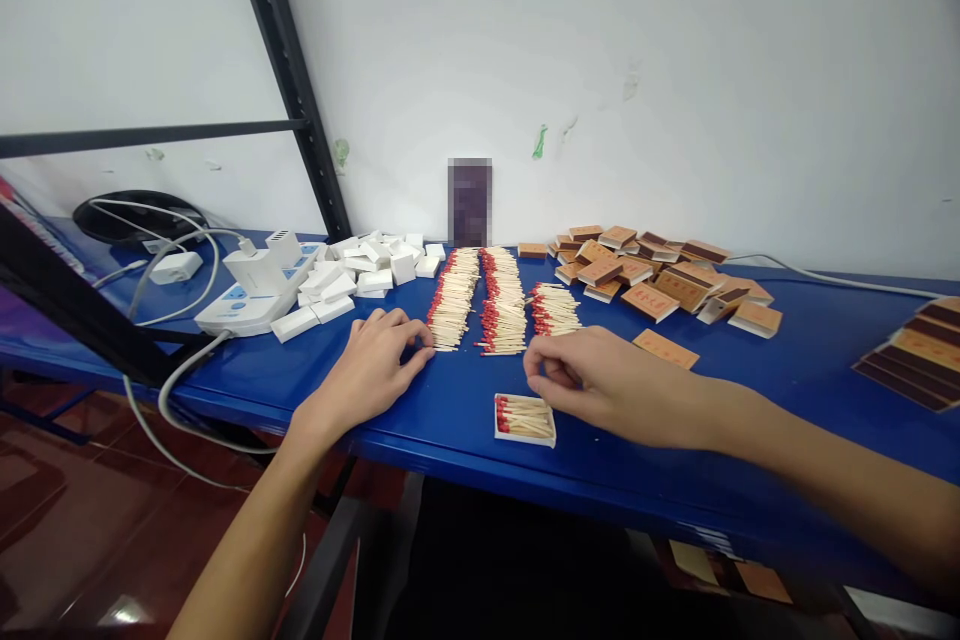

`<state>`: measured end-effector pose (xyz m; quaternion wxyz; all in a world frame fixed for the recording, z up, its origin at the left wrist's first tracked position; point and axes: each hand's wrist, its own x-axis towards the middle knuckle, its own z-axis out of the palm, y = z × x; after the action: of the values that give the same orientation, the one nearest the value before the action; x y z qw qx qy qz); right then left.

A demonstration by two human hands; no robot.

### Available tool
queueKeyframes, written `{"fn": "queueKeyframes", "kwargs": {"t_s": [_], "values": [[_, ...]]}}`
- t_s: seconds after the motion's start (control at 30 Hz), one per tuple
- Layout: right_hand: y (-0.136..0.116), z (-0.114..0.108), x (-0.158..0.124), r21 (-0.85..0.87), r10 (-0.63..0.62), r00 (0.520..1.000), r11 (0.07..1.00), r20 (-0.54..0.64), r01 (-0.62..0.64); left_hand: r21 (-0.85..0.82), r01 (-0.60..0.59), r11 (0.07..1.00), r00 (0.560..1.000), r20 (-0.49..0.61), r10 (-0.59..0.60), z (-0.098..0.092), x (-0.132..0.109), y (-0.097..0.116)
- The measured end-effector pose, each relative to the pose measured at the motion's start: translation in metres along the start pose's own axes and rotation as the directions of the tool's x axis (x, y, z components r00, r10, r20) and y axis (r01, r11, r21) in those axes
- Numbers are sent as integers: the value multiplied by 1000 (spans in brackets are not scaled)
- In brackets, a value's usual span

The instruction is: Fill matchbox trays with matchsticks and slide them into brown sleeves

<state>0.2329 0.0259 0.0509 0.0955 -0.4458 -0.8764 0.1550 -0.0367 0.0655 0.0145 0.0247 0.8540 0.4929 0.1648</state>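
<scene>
Three rows of red-tipped matches lie on the blue table point(442, 410): a left row point(455, 300), a middle row point(504, 305) and a shorter right row point(555, 310). My left hand point(382, 357) rests at the near end of the left row, its fingers curled with thumb and fingertips together; whether anything is between them is hidden. A white tray of matches point(523, 420) sits near the front edge. Just above and right of it is my right hand point(581, 375), fingers curled towards the thumb, close to the right row's near end. What it holds, if anything, cannot be made out.
White empty trays point(360, 270) are heaped at the back left, beside a power strip point(259, 300) with cables. Orange matchbox sleeves point(652, 275) pile up at the back right, with more sleeves point(922, 350) at the far right. A black shelf post point(296, 80) rises on the left.
</scene>
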Motion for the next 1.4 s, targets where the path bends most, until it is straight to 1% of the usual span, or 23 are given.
{"fn": "queueKeyframes", "kwargs": {"t_s": [0.13,0.27,0.33,0.4,0.5,0.6,0.67,0.73,0.8,0.87,0.9,0.97,1.03,1.1,1.13,1.2,1.3,1.4], "values": [[18,5,15,-120,-16,997,993,-81,6,11,-28,1000,1000,1,28,3,2,1],[29,13,27,-175,-37,996,984,-85,21,0,-62,998,998,-3,62,1,2,3],[29,16,30,-179,-27,996,984,-85,12,-22,-75,997,997,-12,75,-3,0,9],[28,17,31,-178,-12,997,984,-77,-2,-73,-102,992,995,-19,101,-8,-3,21],[25,19,31,-181,1,997,983,-71,-14,-164,-181,970,983,-6,183,-11,-12,47],[24,21,30,-197,11,998,980,-69,-25,-194,-247,949,965,41,259,-6,-18,70],[24,20,29,-205,20,997,978,-69,-33,-198,-254,947,962,49,268,-2,-19,75],[23,15,25,-198,19,996,980,-83,-35,-180,-235,955,970,21,243,-1,-17,70],[18,8,18,-165,26,995,985,-95,-41,-122,-185,975,983,-31,183,-2,-12,56],[10,0,8,-102,48,996,993,-79,-56,-30,-100,995,992,-81,98,-2,-6,39],[5,-4,2,-63,43,997,997,-69,-48,14,-58,998,994,-88,59,-2,-3,31],[-4,-6,-8,-3,41,998,999,-49,-41,71,-5,997,998,-64,9,-1,2,18],[-11,-6,-16,31,48,999,998,-14,-47,98,-3,995,999,-36,7,2,5,12],[-14,-3,-19,38,66,998,997,20,-67,108,-19,994,999,-36,23,4,6,10],[-13,-3,-18,30,75,997,997,19,-76,110,-25,994,999,-40,29,5,6,11],[-8,-2,-12,-12,81,996,997,-25,-82,113,-27,993,999,-40,32,6,5,11],[6,1,4,-128,61,993,989,-99,-74,114,-42,993,999,-16,45,7,5,11],[21,7,20,-214,12,995,976,-98,-33,99,-68,993,998,8,67,6,4,10]]}}
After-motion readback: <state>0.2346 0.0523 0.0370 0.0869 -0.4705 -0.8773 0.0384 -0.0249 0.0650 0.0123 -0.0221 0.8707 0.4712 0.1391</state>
